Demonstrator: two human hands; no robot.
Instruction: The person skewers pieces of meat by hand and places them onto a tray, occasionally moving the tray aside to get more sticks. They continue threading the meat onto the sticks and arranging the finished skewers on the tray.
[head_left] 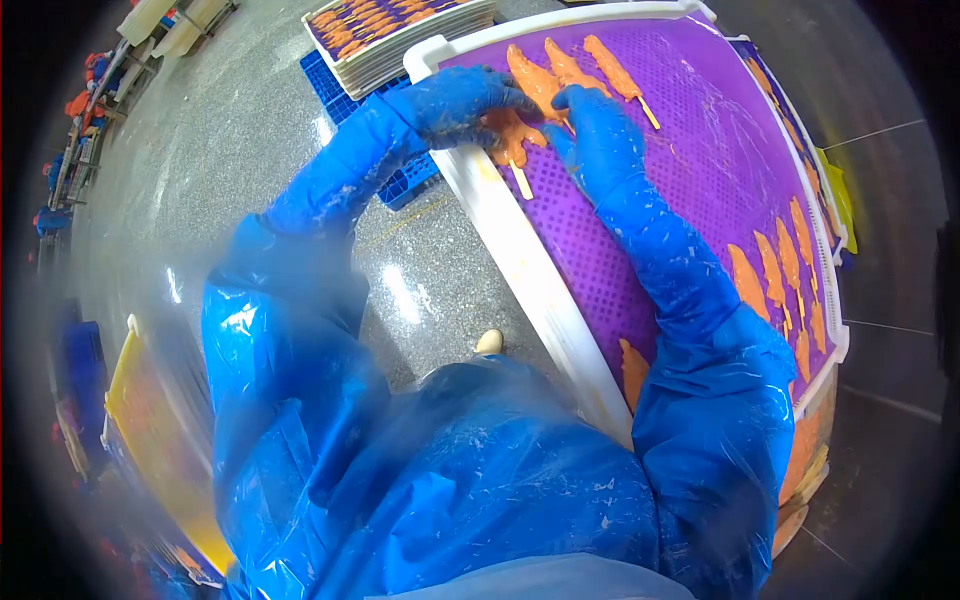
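Observation:
Both hands wear blue gloves over a white-framed tray (560,290) with a purple perforated mat (690,150). My left hand (470,105) is curved over an orange meat skewer (513,140) at the tray's far left corner, its fingers on the meat; the stick points toward me. My right hand (603,140) has thumb and forefinger apart, close to the lower end of a neighbouring skewer (535,80); whether it touches the meat is unclear. Two more skewers (612,68) lie to the right. Several others (790,255) lie along the tray's right side.
A stack of filled trays (400,60) stands on a blue pallet (335,88) at the far left. A yellow container (160,440) is at lower left. One light boot (489,342) shows on the speckled floor (240,130). People in blue are at the far left edge.

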